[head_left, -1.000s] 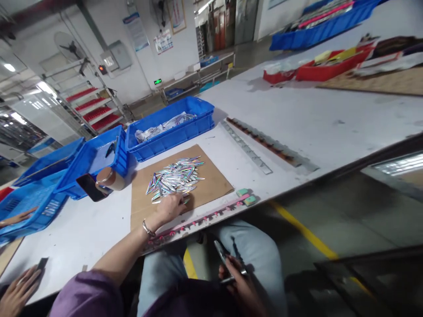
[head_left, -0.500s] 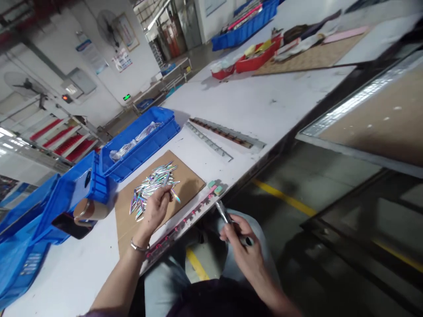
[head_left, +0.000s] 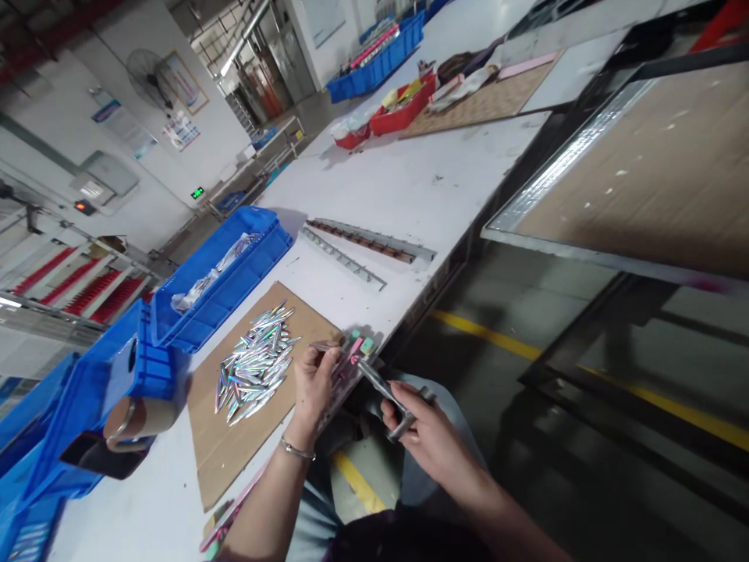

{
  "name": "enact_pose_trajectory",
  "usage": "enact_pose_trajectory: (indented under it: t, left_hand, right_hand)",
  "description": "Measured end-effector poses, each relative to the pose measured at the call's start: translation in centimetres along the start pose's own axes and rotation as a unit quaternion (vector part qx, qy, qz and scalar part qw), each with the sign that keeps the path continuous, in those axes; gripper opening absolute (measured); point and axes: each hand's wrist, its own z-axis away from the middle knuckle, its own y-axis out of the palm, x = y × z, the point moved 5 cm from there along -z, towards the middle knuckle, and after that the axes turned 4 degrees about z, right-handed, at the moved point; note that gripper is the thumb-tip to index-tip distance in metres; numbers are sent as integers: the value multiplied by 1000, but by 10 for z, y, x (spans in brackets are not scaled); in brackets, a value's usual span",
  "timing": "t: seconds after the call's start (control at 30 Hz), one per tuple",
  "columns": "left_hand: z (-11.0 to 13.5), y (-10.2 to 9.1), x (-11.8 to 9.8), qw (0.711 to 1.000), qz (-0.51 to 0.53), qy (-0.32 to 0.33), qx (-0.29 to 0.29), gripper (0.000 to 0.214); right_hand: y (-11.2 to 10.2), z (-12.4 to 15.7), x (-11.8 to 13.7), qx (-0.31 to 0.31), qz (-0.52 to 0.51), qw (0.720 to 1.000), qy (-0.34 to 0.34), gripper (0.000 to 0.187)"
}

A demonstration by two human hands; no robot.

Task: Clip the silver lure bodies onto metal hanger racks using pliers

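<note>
My left hand (head_left: 313, 382) is closed in a pinch on a slim shiny pointed piece (head_left: 321, 346) at the table's front edge. Wrapped around a metal T-handled tool (head_left: 375, 378) is my right hand (head_left: 427, 429); the tool's tip points at the far end of a strip with pink clips (head_left: 353, 357) lying along the edge. Green blocks (head_left: 367, 344) sit at that end. My left hand and forearm hide much of the strip. A pile of similar silvery, rainbow-sheened pointed pieces (head_left: 257, 363) lies on a cardboard sheet (head_left: 214, 468) to the left.
Two metal strips (head_left: 356, 242) lie further along the white table. Blue crates (head_left: 219, 293) line its left side, with a mug (head_left: 143, 417) and a phone (head_left: 101, 455) nearby. Red trays (head_left: 403, 108) stand further back. A metal-edged board (head_left: 620, 179) is at the right.
My left hand has moved from the pile to the strip's far end, carrying a pointed piece. My right hand has turned the tool, so its T-handle shows. The camera view has shifted.
</note>
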Motion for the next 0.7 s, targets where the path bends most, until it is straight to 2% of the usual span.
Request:
enact_pose_trajectory:
  t: [0.07, 0.13, 0.2, 0.23, 0.27, 0.3, 0.33, 0.43, 0.47, 0.5, 0.53, 0.57, 0.6, 0.63, 0.7]
  left_hand:
    - [0, 0, 0, 1000, -5, -7, 13, 26]
    - [0, 0, 0, 1000, -15, -2, 20, 25]
    - [0, 1, 0, 999, -31, 10, 21, 25]
    - [0, 1, 0, 999, -40, 15, 21, 25]
    - [0, 1, 0, 998, -47, 20, 21, 26]
    - [0, 1, 0, 998, -53, 25, 20, 26]
    - [1, 1, -1, 998, -57, 31, 21, 27]
    - [1, 2, -4, 996, -66, 51, 28, 28]
    - [1, 3, -5, 995, -71, 57, 32, 28]
    - [1, 3, -7, 994, -79, 64, 34, 28]
    - [2, 4, -8, 993, -88, 69, 36, 29]
    - [2, 4, -9, 992, -96, 74, 37, 30]
    - [2, 4, -10, 991, -100, 77, 37, 30]
    - [2, 4, -11, 991, -100, 79, 36, 31]
    - [2, 3, -10, 993, -91, 72, 38, 30]
  right_hand:
    - [1, -6, -1, -15, -41, 999, 33, 40]
    - [3, -9, 0, -13, -33, 999, 34, 39]
    - [6, -10, 4, 24, 54, 998, -6, 36]
    - [7, -9, 7, 47, 127, 990, -45, 35]
    - [8, -8, 12, 62, 214, 970, -97, 34]
    - [9, -6, 18, 67, 308, 935, -162, 32]
    - [10, -4, 23, 63, 402, 883, -233, 31]
    - [13, 5, 34, 29, 621, 665, -413, 31]
    - [14, 8, 35, 23, 664, 598, -448, 33]
    - [14, 9, 35, 18, 694, 544, -471, 34]
    - [15, 10, 36, 13, 713, 506, -486, 34]
    - [15, 11, 36, 10, 723, 482, -495, 33]
    - [15, 11, 37, 11, 727, 471, -499, 33]
    - [15, 12, 38, 15, 728, 470, -499, 33]
    - [14, 11, 40, 27, 720, 489, -491, 34]
